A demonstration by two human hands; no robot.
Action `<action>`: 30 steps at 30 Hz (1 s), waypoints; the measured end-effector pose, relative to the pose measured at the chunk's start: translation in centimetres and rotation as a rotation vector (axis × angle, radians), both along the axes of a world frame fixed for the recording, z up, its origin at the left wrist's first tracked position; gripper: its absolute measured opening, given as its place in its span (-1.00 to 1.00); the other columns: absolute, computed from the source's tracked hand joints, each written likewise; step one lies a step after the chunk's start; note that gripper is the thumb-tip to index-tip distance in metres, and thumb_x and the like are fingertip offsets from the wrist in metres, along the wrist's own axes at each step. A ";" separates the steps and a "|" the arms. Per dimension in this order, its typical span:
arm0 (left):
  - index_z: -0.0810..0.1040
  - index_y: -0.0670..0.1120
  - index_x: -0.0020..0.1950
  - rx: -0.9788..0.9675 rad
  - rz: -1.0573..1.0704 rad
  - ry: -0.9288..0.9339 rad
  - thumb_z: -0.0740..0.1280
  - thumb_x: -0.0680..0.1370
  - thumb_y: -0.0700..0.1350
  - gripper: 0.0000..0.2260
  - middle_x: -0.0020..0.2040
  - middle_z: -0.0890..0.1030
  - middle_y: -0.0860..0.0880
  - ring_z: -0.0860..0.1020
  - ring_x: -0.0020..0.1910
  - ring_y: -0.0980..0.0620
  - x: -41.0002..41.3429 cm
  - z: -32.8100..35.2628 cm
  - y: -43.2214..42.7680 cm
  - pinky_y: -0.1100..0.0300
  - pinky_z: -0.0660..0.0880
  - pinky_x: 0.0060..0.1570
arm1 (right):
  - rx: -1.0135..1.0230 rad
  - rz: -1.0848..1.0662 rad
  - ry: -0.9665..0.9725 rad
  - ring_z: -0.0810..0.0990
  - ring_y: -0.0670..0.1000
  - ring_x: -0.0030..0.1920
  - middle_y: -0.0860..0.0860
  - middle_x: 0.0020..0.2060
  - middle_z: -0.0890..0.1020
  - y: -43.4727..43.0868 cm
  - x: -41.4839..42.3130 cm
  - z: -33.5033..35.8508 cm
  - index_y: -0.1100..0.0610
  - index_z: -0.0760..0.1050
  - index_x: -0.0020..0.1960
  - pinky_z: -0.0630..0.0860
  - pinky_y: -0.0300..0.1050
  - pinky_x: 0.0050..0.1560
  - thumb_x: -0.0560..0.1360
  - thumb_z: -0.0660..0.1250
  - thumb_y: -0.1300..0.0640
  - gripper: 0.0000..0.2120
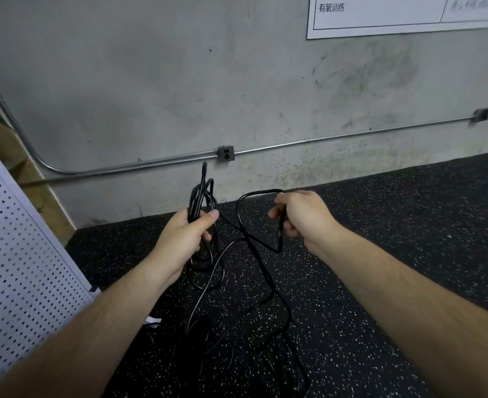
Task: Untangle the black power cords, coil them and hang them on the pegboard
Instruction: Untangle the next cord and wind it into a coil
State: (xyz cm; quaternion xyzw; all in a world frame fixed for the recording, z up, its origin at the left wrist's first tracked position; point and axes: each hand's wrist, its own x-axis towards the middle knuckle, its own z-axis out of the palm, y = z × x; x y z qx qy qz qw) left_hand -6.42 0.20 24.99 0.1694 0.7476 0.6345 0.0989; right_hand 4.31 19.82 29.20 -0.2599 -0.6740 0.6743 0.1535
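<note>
Left hand (189,237) gripping coiled power cord (201,196); right hand (301,216) pinching its next loop. Slack trailing right of pegboard (21,239), crossing itself on the floor, risking knotting if pulled.

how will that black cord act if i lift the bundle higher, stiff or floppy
Probably floppy: the cord sags in a loose loop between the left hand and right hand. It likely holds some springy curl, since the gripped loops stand up above the left hand. The slack on the floor would probably drag and snag as it rises.
</note>
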 end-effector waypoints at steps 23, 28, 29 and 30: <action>0.63 -0.14 -0.08 -0.031 -0.131 0.015 0.44 0.58 -0.18 -0.94 -0.53 0.52 0.15 0.44 -0.57 0.25 2.2 0.8 1.2 0.40 0.32 -0.52 | 0.691 0.065 0.136 0.66 -0.06 -0.07 -0.19 0.05 0.57 0.1 -0.3 -1.7 -0.06 0.37 0.36 0.57 -0.01 -0.02 0.67 0.26 0.03 -0.72; 0.54 -0.10 -0.20 0.060 -0.160 -0.019 0.39 0.61 -0.25 -0.81 -0.58 0.47 0.14 0.42 -0.61 0.25 2.7 1.2 1.2 0.45 0.29 -0.56 | 0.906 0.181 0.128 0.61 -0.10 -0.02 -0.02 0.18 0.49 -1.5 0.7 -2.7 0.02 0.38 0.21 0.58 -0.06 -0.02 0.63 0.31 0.01 -0.80; 0.51 -0.10 -0.22 0.084 -0.159 -0.043 0.37 0.61 -0.26 -0.78 -0.58 0.46 0.13 0.42 -0.62 0.24 2.7 1.3 1.2 0.45 0.30 -0.56 | 0.989 0.239 0.088 0.59 -0.09 0.06 0.03 0.34 0.39 -2.0 1.0 -2.8 0.03 0.42 0.21 0.57 -0.06 0.07 0.61 0.32 -0.08 -0.73; 0.49 -0.10 -0.23 0.107 -0.150 -0.065 0.36 0.62 -0.26 -0.77 -0.58 0.44 0.11 0.41 -0.62 0.23 2.8 1.4 1.2 0.43 0.32 -0.56 | 1.063 0.306 0.024 0.57 -0.05 0.14 0.02 0.51 0.21 -2.5 1.2 -2.9 0.02 0.44 0.26 0.56 -0.04 0.17 0.58 0.33 -0.18 -0.63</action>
